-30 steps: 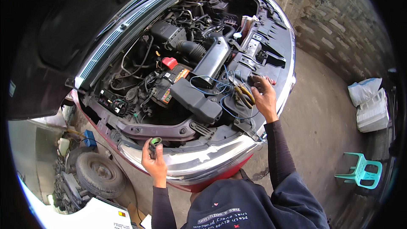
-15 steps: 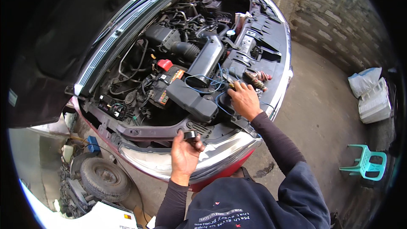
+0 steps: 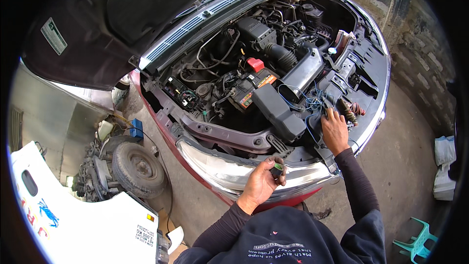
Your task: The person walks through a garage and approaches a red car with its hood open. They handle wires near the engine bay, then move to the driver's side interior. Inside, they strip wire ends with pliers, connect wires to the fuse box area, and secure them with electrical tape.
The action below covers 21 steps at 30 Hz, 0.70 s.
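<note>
My left hand (image 3: 262,182) is raised in front of the headlight (image 3: 220,165), with the fingers curled round a small black roll of tape (image 3: 277,170). A green inner side shows on the roll. At the front of the engine bay, my right hand (image 3: 335,131) reaches down with bent fingers beside a loose tangle of blue wire (image 3: 315,101). Whatever lies under its fingertips is hidden. Just right of those fingers, a bundle of coiled cords with brown and red parts (image 3: 352,110) rests on the black front panel (image 3: 364,80).
The bonnet (image 3: 97,24) is raised at the upper left. Inside the bay are the battery (image 3: 251,88) with a red terminal cover (image 3: 255,64) and a black box (image 3: 278,112). A wheel (image 3: 139,168) stands on the floor left, a teal plastic stool (image 3: 416,239) lower right.
The view has swung, so the car appears farther right. My left hand has tilted the roll, baring its green inside. My right hand stays by the blue wire, its fingers lower.
</note>
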Each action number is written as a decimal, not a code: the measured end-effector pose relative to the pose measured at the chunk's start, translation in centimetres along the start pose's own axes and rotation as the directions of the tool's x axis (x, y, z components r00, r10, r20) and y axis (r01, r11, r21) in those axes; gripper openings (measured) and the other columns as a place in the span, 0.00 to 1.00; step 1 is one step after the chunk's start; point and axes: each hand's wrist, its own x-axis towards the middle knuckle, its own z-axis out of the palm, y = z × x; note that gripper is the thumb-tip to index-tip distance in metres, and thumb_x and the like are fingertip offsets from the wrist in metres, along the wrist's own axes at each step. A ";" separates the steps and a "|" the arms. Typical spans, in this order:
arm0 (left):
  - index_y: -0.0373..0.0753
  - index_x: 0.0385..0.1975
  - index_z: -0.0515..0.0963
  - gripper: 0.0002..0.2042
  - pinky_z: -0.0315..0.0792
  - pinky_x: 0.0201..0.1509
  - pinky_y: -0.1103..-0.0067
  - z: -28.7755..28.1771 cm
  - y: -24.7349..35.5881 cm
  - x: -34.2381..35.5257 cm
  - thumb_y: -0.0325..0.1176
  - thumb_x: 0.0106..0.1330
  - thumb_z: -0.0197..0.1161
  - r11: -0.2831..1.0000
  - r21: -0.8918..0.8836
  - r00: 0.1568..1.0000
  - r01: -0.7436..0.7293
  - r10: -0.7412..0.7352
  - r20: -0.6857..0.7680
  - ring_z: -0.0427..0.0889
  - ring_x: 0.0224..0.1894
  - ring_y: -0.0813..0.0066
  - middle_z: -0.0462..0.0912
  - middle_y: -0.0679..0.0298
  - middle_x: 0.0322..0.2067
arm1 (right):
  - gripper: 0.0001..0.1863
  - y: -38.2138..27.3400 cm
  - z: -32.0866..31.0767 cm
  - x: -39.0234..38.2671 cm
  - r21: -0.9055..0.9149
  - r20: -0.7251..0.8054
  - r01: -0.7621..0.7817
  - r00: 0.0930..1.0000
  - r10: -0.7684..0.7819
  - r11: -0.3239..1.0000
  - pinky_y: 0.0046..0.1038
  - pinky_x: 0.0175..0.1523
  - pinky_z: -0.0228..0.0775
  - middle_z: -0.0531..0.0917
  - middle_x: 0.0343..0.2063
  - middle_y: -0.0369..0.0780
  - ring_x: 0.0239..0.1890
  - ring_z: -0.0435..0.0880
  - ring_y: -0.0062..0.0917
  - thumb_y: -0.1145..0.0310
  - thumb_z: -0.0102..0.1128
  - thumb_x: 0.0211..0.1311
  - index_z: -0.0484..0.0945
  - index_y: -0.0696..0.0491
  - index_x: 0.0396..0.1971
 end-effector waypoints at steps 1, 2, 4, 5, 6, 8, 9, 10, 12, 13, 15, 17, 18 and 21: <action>0.36 0.44 0.77 0.16 0.75 0.42 0.72 0.0 0.0 -0.2 0.44 0.71 0.58 1.000 0.016 1.000 0.017 -0.017 -0.003 0.78 0.34 0.69 0.81 0.57 0.36 | 0.11 -0.1 0.1 -0.1 -0.009 0.001 -0.006 1.000 0.006 1.000 0.33 0.50 0.67 0.77 0.46 0.43 0.51 0.77 0.33 0.69 0.59 0.58 0.82 0.56 0.40; 0.36 0.43 0.77 0.16 0.74 0.42 0.72 -0.1 0.0 -0.3 0.44 0.71 0.57 0.999 0.033 0.999 0.035 -0.035 -0.005 0.77 0.33 0.70 0.80 0.57 0.36 | 0.12 -0.2 0.3 -0.1 -0.019 -0.006 -0.011 1.000 0.011 1.000 0.33 0.52 0.67 0.77 0.47 0.43 0.51 0.77 0.33 0.69 0.59 0.58 0.82 0.56 0.40; 0.36 0.41 0.76 0.16 0.73 0.40 0.73 -0.1 0.0 -0.5 0.45 0.72 0.55 0.996 0.067 0.998 0.065 -0.065 -0.008 0.75 0.31 0.71 0.79 0.57 0.34 | 0.13 -0.4 0.7 -0.2 -0.061 -0.029 0.008 1.000 -0.010 0.998 0.34 0.55 0.68 0.77 0.48 0.44 0.52 0.77 0.34 0.69 0.58 0.59 0.82 0.56 0.42; 0.36 0.39 0.75 0.16 0.72 0.38 0.74 -0.1 -0.1 -0.6 0.46 0.72 0.54 0.993 0.084 0.997 0.079 -0.078 -0.009 0.74 0.30 0.71 0.78 0.58 0.34 | 0.13 -0.5 0.8 -0.2 -0.092 -0.043 0.030 0.998 -0.034 0.995 0.34 0.57 0.68 0.78 0.48 0.44 0.53 0.77 0.34 0.68 0.58 0.59 0.82 0.56 0.42; 0.37 0.38 0.75 0.17 0.71 0.37 0.74 -0.1 -0.2 -0.7 0.46 0.72 0.53 0.990 0.099 0.995 0.096 -0.097 0.005 0.73 0.29 0.72 0.78 0.58 0.33 | 0.14 -0.6 1.0 -0.1 -0.123 -0.055 0.051 0.997 -0.058 0.991 0.34 0.59 0.68 0.78 0.48 0.44 0.53 0.77 0.34 0.68 0.58 0.59 0.82 0.56 0.43; 0.37 0.36 0.74 0.16 0.70 0.35 0.74 0.0 -0.4 -0.7 0.46 0.72 0.53 0.988 0.095 0.993 0.119 -0.121 0.015 0.72 0.28 0.72 0.77 0.59 0.31 | 0.14 -0.6 1.1 0.1 -0.151 -0.057 0.097 0.993 -0.107 0.984 0.35 0.62 0.67 0.78 0.49 0.44 0.54 0.76 0.34 0.68 0.58 0.59 0.82 0.56 0.44; 0.37 0.35 0.74 0.16 0.70 0.34 0.75 0.1 -0.6 -0.7 0.46 0.72 0.53 0.987 0.093 0.990 0.134 -0.137 0.029 0.72 0.27 0.72 0.76 0.59 0.30 | 0.15 -0.5 1.2 0.1 -0.165 -0.001 0.107 0.994 -0.109 0.980 0.35 0.63 0.67 0.78 0.49 0.45 0.55 0.76 0.34 0.68 0.58 0.59 0.82 0.56 0.44; 0.37 0.34 0.74 0.16 0.69 0.33 0.75 0.2 -0.8 -0.8 0.46 0.72 0.53 0.986 0.100 0.990 0.137 -0.139 0.019 0.71 0.26 0.72 0.76 0.59 0.30 | 0.16 -0.4 1.1 0.0 -0.185 -0.013 0.118 0.992 -0.122 0.976 0.36 0.64 0.66 0.79 0.47 0.45 0.54 0.77 0.35 0.67 0.58 0.59 0.82 0.56 0.45; 0.38 0.34 0.74 0.17 0.68 0.31 0.74 0.5 -1.1 -0.9 0.47 0.73 0.53 0.982 0.116 0.988 0.150 -0.151 -0.002 0.70 0.25 0.72 0.75 0.60 0.29 | 0.15 -0.2 1.0 -0.1 -0.155 -0.097 0.133 0.984 -0.149 0.979 0.37 0.62 0.66 0.79 0.46 0.45 0.53 0.77 0.35 0.67 0.59 0.58 0.81 0.56 0.44; 0.38 0.32 0.74 0.18 0.68 0.29 0.75 0.7 -1.3 -0.9 0.48 0.73 0.54 0.982 0.126 0.990 0.139 -0.136 -0.032 0.69 0.24 0.73 0.75 0.60 0.28 | 0.15 0.0 0.9 -0.3 -0.165 -0.124 0.118 0.982 -0.139 0.979 0.37 0.62 0.66 0.79 0.46 0.45 0.52 0.77 0.36 0.67 0.59 0.58 0.81 0.56 0.44; 0.39 0.30 0.74 0.18 0.69 0.28 0.76 1.0 -1.3 -1.0 0.49 0.72 0.57 0.976 0.167 0.989 0.141 -0.130 -0.071 0.70 0.23 0.74 0.76 0.60 0.27 | 0.12 0.2 0.6 -0.6 -0.097 -0.136 0.072 0.987 -0.085 0.993 0.38 0.57 0.67 0.78 0.43 0.45 0.49 0.78 0.37 0.66 0.59 0.58 0.79 0.54 0.41; 0.39 0.28 0.74 0.16 0.69 0.27 0.77 1.1 -1.1 -0.9 0.46 0.72 0.58 0.954 0.271 0.992 0.125 -0.123 -0.025 0.72 0.23 0.75 0.77 0.60 0.27 | 0.12 0.3 0.1 -0.8 0.072 -0.141 -0.042 0.989 0.052 0.997 0.36 0.54 0.67 0.77 0.40 0.44 0.48 0.77 0.37 0.67 0.64 0.54 0.77 0.53 0.38; 0.38 0.28 0.74 0.15 0.70 0.28 0.78 1.2 -1.1 -0.9 0.43 0.71 0.57 0.945 0.308 0.994 0.108 -0.108 -0.017 0.73 0.23 0.75 0.78 0.58 0.27 | 0.14 0.4 -0.3 -0.9 0.231 -0.162 -0.106 0.976 0.145 0.967 0.37 0.54 0.68 0.76 0.40 0.44 0.48 0.77 0.37 0.69 0.66 0.51 0.76 0.53 0.38; 0.36 0.31 0.76 0.10 0.70 0.31 0.79 1.5 -0.9 -0.5 0.36 0.69 0.54 0.940 0.323 0.993 0.109 -0.120 0.014 0.72 0.25 0.76 0.78 0.59 0.30 | 0.16 0.8 -1.9 -1.0 0.663 -0.144 -0.229 0.895 0.422 0.712 0.35 0.51 0.73 0.79 0.39 0.45 0.45 0.81 0.37 0.75 0.70 0.47 0.79 0.56 0.39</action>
